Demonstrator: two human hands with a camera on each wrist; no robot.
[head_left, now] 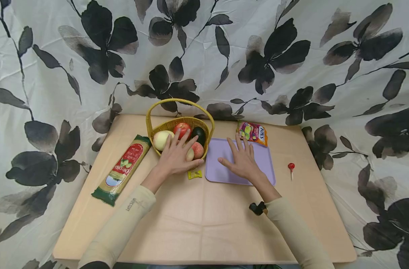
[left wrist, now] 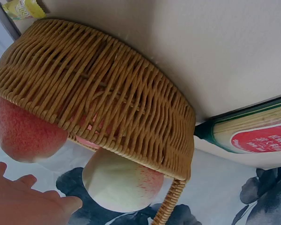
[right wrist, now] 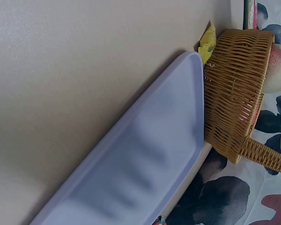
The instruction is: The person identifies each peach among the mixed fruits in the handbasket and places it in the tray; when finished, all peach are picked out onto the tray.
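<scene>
- my left hand (head_left: 175,157) lies over the near rim of the basket (head_left: 164,126), fingers spread and straight, tips on the fruit; it grips nothing
- the basket sits at the back of the worktop (head_left: 197,220), handle upright; in it i see a pale apple (head_left: 161,139), a red apple (head_left: 181,129), an avocado (head_left: 199,134) and a peach (head_left: 198,150) just beside my thumb
- in the left wrist view the woven wall fills the frame, with two pieces of fruit showing past the rim
- my right hand (head_left: 242,161) lies flat on the lilac tray (head_left: 221,149), fingers spread and straight, holding nothing; the tray touches the basket's right side
- a yellow sachet (head_left: 194,174) lies just in front of the basket, beside the tray
- a pasta pack (head_left: 122,169) lies left of the basket; a sweets bag (head_left: 252,132) behind the tray; a lollipop (head_left: 291,167) right of it
</scene>
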